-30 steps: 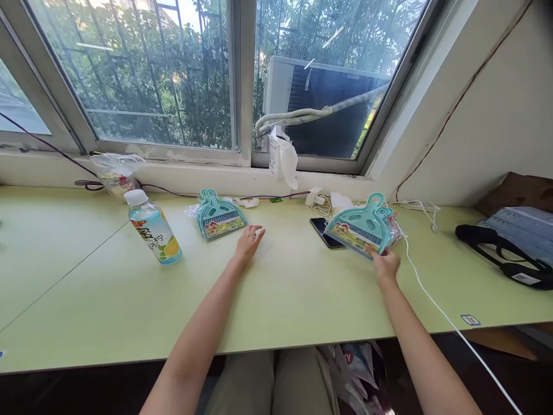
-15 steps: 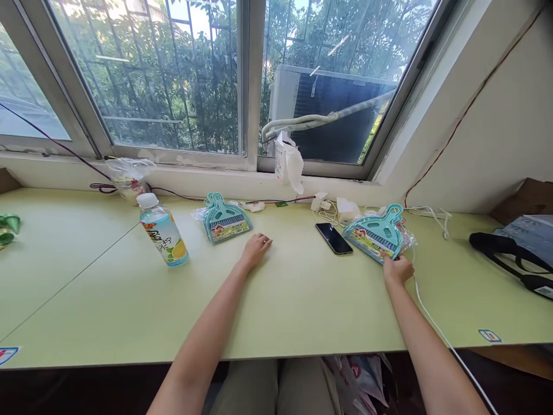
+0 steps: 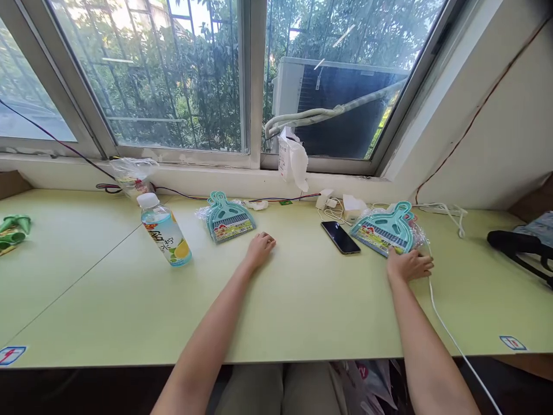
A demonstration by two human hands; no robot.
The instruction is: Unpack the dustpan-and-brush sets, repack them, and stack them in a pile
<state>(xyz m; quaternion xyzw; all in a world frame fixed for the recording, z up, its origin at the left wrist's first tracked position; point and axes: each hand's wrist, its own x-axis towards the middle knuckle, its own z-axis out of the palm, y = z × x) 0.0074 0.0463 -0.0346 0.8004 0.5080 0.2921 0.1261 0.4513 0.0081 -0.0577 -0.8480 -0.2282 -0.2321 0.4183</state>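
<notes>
My left hand (image 3: pixel 260 250) rests on the table, fingers loosely bent and a little apart, with nothing in it. Just beyond it to the left lies a turquoise mini dustpan and brush set (image 3: pixel 228 218) with a printed label and clear wrapping. On the right, a second turquoise dustpan and brush set (image 3: pixel 386 228) lies tilted on the table, also with clear plastic around it. My right hand (image 3: pixel 408 265) is at its near right corner, the thumb by the dustpan's edge and the fingers spread out to the right. I cannot tell how firmly the thumb touches it.
A drink bottle (image 3: pixel 166 229) stands on the left. A black phone (image 3: pixel 340 237) lies beside the right dustpan set. White cable (image 3: pixel 440 314) runs past my right hand to the table's front edge. A black strap (image 3: pixel 518 249) lies far right, green objects (image 3: pixel 15 229) far left.
My right hand's fingers have spread from the dustpan corner out to the right. The view has turned slightly left. My left hand stays in place on the table.
</notes>
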